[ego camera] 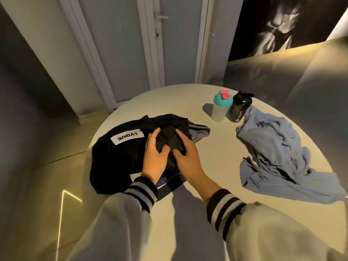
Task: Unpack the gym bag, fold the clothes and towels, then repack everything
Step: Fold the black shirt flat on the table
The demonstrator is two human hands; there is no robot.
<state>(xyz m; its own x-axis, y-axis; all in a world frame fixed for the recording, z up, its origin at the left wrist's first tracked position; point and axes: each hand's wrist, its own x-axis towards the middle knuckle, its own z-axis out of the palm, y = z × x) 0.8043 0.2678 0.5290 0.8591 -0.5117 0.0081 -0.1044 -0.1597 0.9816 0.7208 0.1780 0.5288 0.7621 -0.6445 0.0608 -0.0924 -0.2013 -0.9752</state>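
Left half of round tabletop: dark gym bag, lying flat, white label with the letters LVQUE upside down from this side. Far end of bag open, paler lining visible toward the right.

On top of the bag, around its middle: black garment, bunched, partly over the bag's opening.

Both hands on that garment, side by side, close together.
- Left hand: fingers slightly spread, laid along the garment's left side, thumb turned inward and pressed into a fold. Cloth caught between thumb and fingers.
- Right hand: fingers along the garment's right side, thumb tucked in beside the left thumb, same pinching hold on a fold.
- Garment therefore between the two hands and under the fingertips, a raised ridge of cloth between the thumbs.

Striped cuffs on pale sleeves at both wrists.

Right half of tabletop: blue cloth, crumpled, unfolded, well apart from the hands, its near corner reaching the tabletop edge.

Far right: clear shaker bottle with teal lid and red flip cap, upright; black shaker bottle just beside it on the right, upright, touching or nearly touching the far end of the blue cloth.

Beyond the tabletop: pale door, closed.
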